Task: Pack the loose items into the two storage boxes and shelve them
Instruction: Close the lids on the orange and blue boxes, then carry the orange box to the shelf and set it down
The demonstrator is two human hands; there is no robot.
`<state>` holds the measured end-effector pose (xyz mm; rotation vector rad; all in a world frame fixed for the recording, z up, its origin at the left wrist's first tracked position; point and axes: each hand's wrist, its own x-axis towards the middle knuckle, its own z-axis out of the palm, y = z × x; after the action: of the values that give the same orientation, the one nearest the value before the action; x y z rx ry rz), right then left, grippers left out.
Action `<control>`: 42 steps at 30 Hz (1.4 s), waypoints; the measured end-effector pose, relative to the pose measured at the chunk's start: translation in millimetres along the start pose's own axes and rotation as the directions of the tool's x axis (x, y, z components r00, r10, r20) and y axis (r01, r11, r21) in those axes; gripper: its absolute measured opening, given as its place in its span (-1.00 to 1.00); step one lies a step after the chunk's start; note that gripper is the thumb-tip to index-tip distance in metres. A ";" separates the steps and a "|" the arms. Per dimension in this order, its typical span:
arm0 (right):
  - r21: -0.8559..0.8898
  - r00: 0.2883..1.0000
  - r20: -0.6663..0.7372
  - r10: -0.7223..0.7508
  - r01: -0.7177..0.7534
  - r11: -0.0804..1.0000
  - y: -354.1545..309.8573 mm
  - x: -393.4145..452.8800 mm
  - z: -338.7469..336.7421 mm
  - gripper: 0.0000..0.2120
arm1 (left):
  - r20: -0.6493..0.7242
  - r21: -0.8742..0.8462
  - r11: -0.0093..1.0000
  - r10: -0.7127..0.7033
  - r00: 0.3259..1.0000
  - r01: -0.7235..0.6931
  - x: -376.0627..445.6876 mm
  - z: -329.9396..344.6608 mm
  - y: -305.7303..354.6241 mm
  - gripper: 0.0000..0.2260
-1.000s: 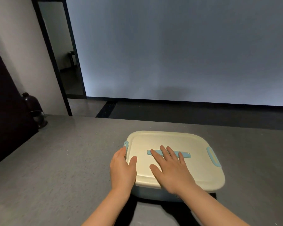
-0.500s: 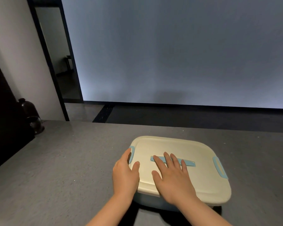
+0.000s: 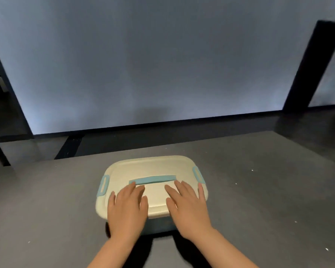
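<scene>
Both palms flat on the cream lid (image 3: 153, 171) of the storage box (image 3: 159, 226), sitting centre of the grey table (image 3: 46, 200). Left hand (image 3: 127, 207) at seven o'clock, right hand (image 3: 188, 206) at five, fingers straight, gripping nothing, just pressing. Best to push down evenly, then check the blue side latches (image 3: 103, 185) at nine and three. Contents hidden under the closed lid; cannot tell what's inside. No second box in view.

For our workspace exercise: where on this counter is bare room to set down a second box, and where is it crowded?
Bare grey counter lies left of the storage box and right of it, out to the edges. Crowded only at the box, where the left hand and right hand rest flat.
</scene>
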<state>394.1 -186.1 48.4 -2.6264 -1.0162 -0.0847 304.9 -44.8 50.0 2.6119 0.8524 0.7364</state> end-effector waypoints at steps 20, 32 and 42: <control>0.242 0.084 -0.570 0.817 -0.933 0.265 205.1 -435.1 -187.4 -0.59 | 0.237 -0.912 0.334 0.903 0.359 -0.239 -238.1 55.8 393.7 -0.73; 0.561 -0.148 -0.252 0.956 -0.828 0.019 283.4 -584.1 -201.0 -0.32 | 0.393 -0.681 0.508 0.861 0.323 -0.527 -315.9 101.9 487.1 -0.42; 0.768 -0.250 -0.174 0.953 -0.640 -0.027 306.5 -581.3 -198.8 -0.33 | 0.491 -0.825 0.545 0.822 0.289 -0.147 -296.1 130.3 499.0 -0.27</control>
<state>176.8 -837.3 53.4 -1.8232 1.2033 -0.4793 402.5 -631.4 40.7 2.0377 -0.6049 -0.2748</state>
